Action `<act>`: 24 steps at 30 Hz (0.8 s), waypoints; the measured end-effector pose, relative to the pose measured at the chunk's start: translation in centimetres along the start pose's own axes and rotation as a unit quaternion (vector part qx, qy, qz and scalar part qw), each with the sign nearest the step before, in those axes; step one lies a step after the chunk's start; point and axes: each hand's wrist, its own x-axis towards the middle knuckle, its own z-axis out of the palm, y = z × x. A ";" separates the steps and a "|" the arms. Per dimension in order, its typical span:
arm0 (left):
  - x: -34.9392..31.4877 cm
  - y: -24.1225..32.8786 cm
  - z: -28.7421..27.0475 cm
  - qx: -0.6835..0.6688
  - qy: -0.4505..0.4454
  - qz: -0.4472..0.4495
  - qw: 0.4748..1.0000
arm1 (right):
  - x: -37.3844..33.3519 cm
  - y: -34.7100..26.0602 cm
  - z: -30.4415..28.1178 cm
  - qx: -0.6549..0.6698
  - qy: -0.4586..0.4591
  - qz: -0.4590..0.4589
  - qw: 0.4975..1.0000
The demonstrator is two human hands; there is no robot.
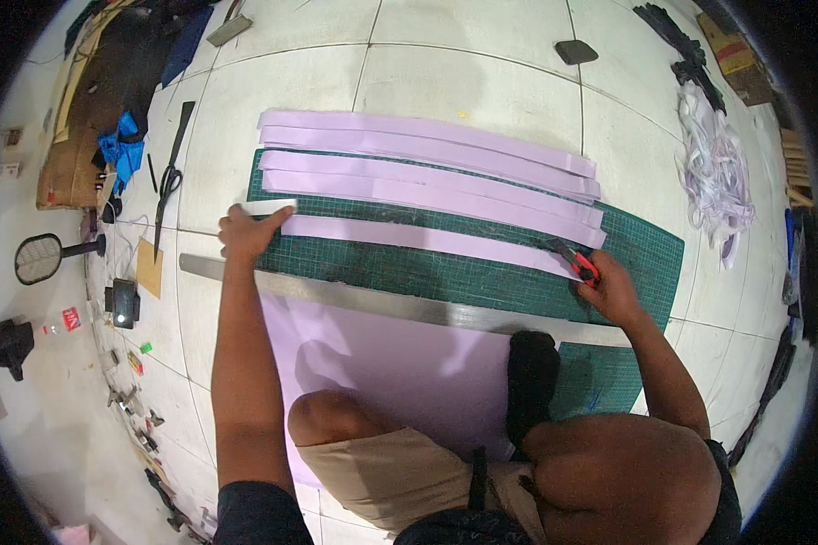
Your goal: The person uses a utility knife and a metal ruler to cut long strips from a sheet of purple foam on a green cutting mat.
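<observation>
Lilac strip (pixel 427 238) freshly cut: my left hand (pixel 245 232) pins its end, right hand (pixel 609 289) grips the cutter (pixel 574 260); next, lift it clear

Cut strips (pixel 427 173) lie side by side on the cutting mat (pixel 650 254), which rests on the floor (pixel 482 82). A metal ruler (pixel 400 304) crosses the mat's near edge over a foam sheet (pixel 391 363). Scissors (pixel 168 182) lie left of the mat, a scrap pile (pixel 718 173) right.

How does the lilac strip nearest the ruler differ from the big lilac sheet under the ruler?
The nearest lilac strip is long and narrow, lying apart on the green cutting mat; the lilac sheet is broad and pinned under the steel ruler. Both hands touch the strip's ends, none the sheet. Both share one colour.
</observation>
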 end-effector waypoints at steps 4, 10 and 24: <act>0.9 -2.2 0.9 -0.072 0.126 0.010 0.989 | 0.1 0.8 0.3 0.006 0.022 -0.023 0.999; -1.9 -2.5 2.1 -0.195 0.010 0.095 0.976 | -0.3 0.6 -0.2 -0.028 0.027 -0.063 0.997; -1.7 -0.4 3.9 -0.309 -0.078 0.146 0.937 | 0.1 0.5 -0.8 -0.037 -0.006 -0.029 0.999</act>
